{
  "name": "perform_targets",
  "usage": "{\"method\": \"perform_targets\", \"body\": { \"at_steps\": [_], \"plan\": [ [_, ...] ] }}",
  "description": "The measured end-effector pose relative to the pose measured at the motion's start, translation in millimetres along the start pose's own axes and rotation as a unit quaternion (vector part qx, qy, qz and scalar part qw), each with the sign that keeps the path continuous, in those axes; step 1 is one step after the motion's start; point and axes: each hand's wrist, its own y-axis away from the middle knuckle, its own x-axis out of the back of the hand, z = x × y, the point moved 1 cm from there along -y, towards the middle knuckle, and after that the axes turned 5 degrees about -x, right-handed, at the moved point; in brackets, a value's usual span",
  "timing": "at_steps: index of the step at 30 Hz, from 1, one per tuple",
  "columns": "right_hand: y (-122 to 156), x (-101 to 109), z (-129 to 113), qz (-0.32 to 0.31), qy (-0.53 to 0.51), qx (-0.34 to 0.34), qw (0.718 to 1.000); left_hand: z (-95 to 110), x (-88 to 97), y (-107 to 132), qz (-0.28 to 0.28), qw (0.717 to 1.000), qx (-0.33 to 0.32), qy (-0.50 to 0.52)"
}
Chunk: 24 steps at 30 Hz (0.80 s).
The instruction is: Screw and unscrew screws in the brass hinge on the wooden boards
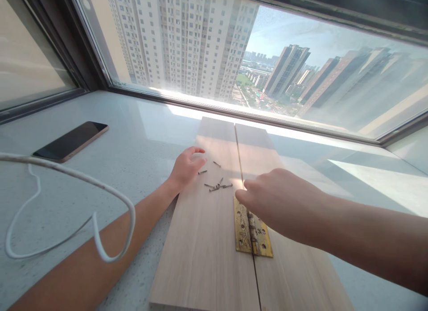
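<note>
Two pale wooden boards (200,239) lie side by side with a narrow gap between them. A worn brass hinge (243,226) straddles that gap, its knuckle along the seam. Several screws (217,186) lie loose on the left board. My left hand (187,168) rests at the left board's edge beside the screws, thumb and fingers apart with nothing between them. Over the upper end of the hinge, my right hand (277,199) has its fingers curled together and covers part of the right leaf. Whatever its fingertips hold, if anything, is hidden.
A smartphone (72,141) lies on the speckled white sill (133,123) to the left. A white cable (113,192) loops in front of my left forearm. Behind the boards runs the window frame (200,108), with tall buildings outside.
</note>
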Motion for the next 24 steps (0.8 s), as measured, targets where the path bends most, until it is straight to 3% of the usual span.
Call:
{"method": "perform_targets", "body": {
  "at_steps": [5,9,16,24],
  "plan": [
    [-5.0,-4.3,-9.4,0.001,0.060,0.056,0.997,0.2,0.4,0.6,-0.002,1.000,0.009,0.009],
    [-9.3,-5.1,-7.6,-0.037,0.018,-0.002,0.999,0.2,1.0,1.0,-0.006,1.000,0.007,0.008],
    [-12.8,-7.8,2.6,-0.048,-0.072,-0.137,0.987,1.0,1.8,1.1,-0.006,1.000,0.011,0.003],
    [-7.8,-10.5,-7.5,-0.036,-0.071,-0.143,0.987,-1.0,2.1,0.8,-0.017,0.999,-0.002,-0.034]
  ]
}}
